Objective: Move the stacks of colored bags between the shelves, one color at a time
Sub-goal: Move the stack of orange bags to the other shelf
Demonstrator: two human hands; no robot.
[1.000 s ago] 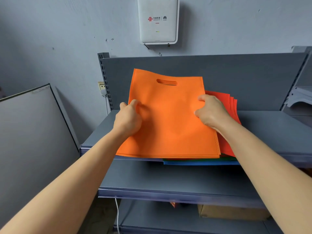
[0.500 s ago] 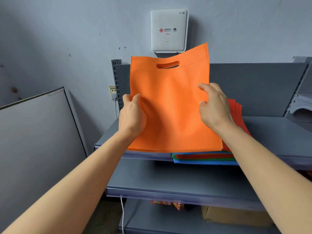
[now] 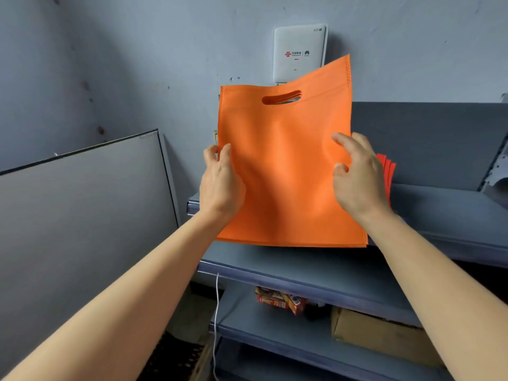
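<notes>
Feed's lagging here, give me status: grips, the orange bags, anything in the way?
Left grip and right grip both pinching the orange bags, one side each. Stack held upright before the upper shelf. Red bags behind right grip.

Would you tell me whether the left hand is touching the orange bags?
Touching. The head view shows the left hand gripping the orange bags by their left edge.

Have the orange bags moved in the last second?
Yes. The orange bags have risen off the top shelf; their upper corner now overlaps the white wall box.
</notes>
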